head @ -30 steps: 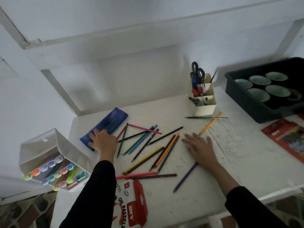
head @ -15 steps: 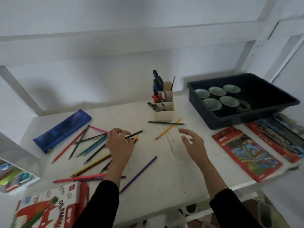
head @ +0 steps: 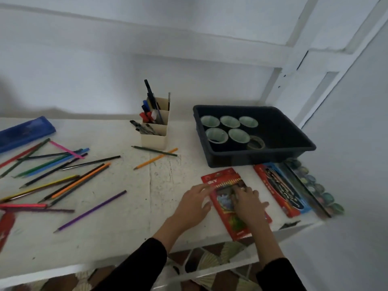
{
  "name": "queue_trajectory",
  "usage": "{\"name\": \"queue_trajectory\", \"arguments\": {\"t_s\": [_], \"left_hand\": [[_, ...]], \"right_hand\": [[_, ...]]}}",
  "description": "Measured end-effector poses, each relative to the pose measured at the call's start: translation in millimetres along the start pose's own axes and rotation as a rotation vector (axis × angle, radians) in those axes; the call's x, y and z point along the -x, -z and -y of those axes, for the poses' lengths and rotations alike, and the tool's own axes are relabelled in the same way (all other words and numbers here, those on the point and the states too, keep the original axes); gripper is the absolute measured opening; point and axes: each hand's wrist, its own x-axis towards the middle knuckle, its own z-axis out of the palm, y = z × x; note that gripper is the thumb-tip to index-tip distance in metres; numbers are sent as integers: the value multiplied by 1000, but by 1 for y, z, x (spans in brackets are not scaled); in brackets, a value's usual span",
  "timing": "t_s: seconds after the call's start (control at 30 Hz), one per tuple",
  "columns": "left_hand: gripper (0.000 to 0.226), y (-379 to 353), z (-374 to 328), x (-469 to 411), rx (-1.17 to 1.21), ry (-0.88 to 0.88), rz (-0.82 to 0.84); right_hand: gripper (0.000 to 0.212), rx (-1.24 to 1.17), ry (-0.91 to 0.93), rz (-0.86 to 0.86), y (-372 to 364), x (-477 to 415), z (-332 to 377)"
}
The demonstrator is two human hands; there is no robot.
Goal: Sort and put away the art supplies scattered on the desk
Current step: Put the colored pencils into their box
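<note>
Red pencil-printed box flat beneath spread left hand and spread right hand

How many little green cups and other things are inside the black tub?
Inside the black tub:
green cups: 5
tape roll: 1
Total: 6

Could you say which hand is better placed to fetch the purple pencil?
Probably the left hand: it touches the red box at its left edge, nearer the purple pencil; the right hand rests atop the box.
</note>
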Motion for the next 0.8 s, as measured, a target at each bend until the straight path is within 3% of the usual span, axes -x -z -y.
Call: {"name": "queue_trajectory", "arguments": {"t_s": [0.2, 0.37, 0.5, 0.6, 0.73, 0.8], "left_hand": [[61, -3, 7, 12, -367, 138, 196], [58, 30, 36, 36, -340, 161, 231], [69, 63, 60, 52, -327, 176, 277], [67, 84, 73, 72, -365, 235, 220], [51, 94, 92, 108, -327, 366, -23], [71, 98, 106, 132, -291, 407, -96]], "right_hand": [[37, -51, 162, 33, 11, 16, 12], [27, -225, 369, 47, 9, 20, 37], [32, -138, 582, -2, -9, 15, 66], [41, -37, 668, 63, -23, 22, 90], [45, 39, 659, 82, -34, 30, 114], [43, 32, 693, 69, -37, 32, 125]]}}
